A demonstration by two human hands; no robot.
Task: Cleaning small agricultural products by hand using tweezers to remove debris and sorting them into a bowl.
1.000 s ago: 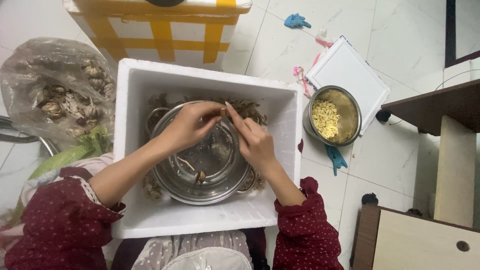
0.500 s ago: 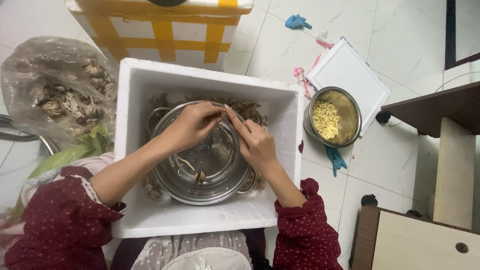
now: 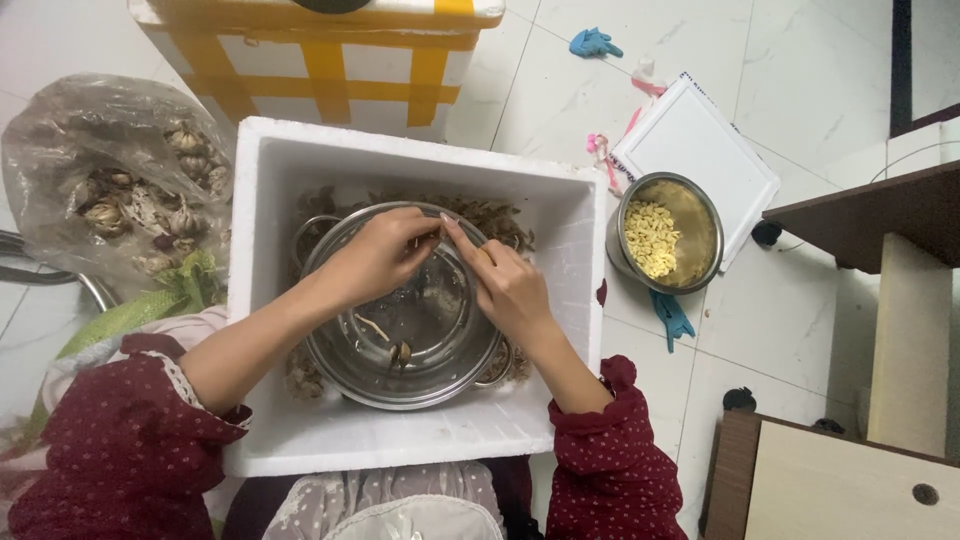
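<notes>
Steel pot (image 3: 400, 350) in foam box (image 3: 420, 160), white tiled floor (image 3: 830, 60).

White foam box (image 3: 300, 440) holding a silver steel pot (image 3: 400, 370); brown papery skins (image 3: 500, 215) around it. Dark red sleeves (image 3: 120, 450) with small white dots. Second steel pot (image 3: 700, 215) of pale yellow cloves (image 3: 648, 238). White box with yellow bands (image 3: 320, 60). Blue gloves (image 3: 594, 43) on white marbled floor tiles (image 3: 820, 80).
</notes>
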